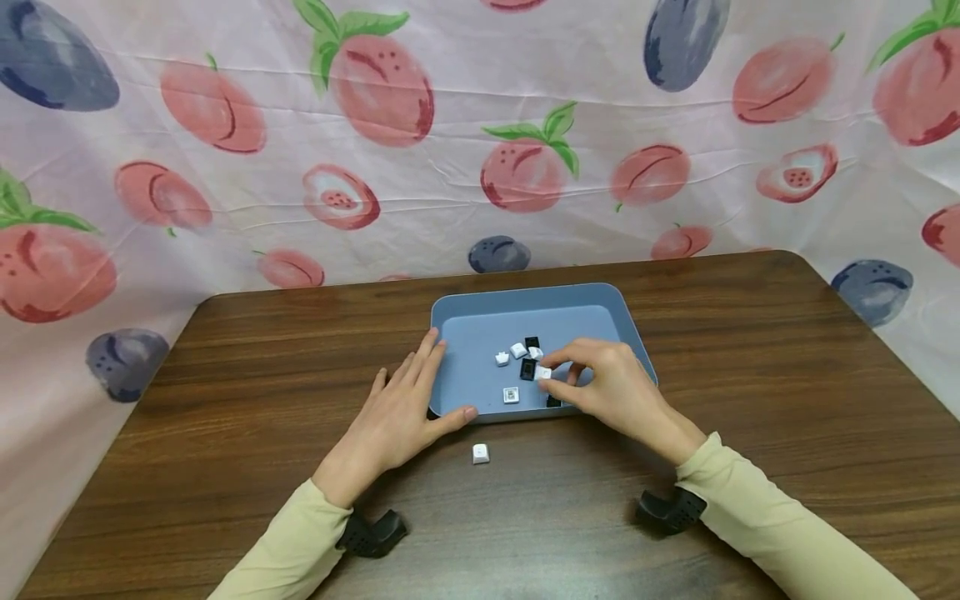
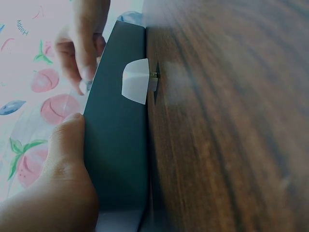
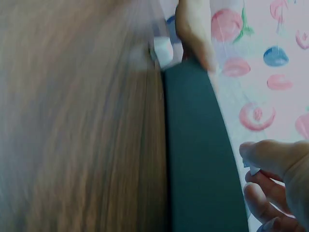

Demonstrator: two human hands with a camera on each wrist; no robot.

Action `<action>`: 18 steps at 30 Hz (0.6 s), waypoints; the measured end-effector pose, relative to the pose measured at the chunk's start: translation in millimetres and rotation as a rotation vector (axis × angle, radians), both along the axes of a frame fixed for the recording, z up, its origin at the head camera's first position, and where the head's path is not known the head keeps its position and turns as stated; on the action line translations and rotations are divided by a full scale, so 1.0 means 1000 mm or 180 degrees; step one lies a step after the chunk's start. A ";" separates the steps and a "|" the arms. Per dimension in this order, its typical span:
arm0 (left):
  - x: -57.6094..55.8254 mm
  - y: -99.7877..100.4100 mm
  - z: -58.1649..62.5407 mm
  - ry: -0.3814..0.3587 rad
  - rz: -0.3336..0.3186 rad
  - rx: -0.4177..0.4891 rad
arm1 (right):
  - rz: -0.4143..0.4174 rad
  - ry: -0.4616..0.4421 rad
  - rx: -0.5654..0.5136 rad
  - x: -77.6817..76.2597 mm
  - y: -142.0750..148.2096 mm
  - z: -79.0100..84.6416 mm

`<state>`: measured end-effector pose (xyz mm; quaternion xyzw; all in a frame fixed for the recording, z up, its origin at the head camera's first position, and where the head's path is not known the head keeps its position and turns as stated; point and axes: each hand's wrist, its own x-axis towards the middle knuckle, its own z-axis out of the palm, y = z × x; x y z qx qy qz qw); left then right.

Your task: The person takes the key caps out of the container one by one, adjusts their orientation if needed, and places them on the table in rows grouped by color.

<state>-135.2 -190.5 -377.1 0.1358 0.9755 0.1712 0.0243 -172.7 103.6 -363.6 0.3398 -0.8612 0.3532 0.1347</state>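
A shallow blue tray [image 1: 480, 325] lies on the table with several white and black keycaps inside. Over its right part, my right hand [image 1: 618, 383] pinches a white keycap [image 3: 254, 170] between thumb and fingers. Close beside that keycap is a black keycap [image 1: 528, 370]. My left hand [image 1: 397, 425] rests at the tray's left front corner, fingers straight along the left side and thumb at the front rim. One white keycap [image 1: 480, 453] sits on the table just in front of the tray; the left wrist view shows it against the tray's dark-looking front wall.
Inside the tray, an upturned white keycap [image 1: 511, 395] lies near the front wall. A black keycap [image 1: 554, 402] is partly hidden by the right hand. The brown wooden table [image 1: 300, 358] ends at a fruit-patterned cloth [image 1: 450, 183] behind.
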 end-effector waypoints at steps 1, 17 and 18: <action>0.000 0.000 0.000 0.0003 -0.0004 0.0001 | 0.0083 0.0034 -0.0034 0.002 -0.001 0.001; 0.003 0.002 0.000 0.0014 -0.0012 -0.0013 | 0.0822 0.0028 -0.0057 0.028 -0.021 -0.005; 0.003 0.002 0.000 0.0019 -0.0013 -0.0016 | 0.0859 -0.0033 -0.0049 0.030 -0.021 -0.006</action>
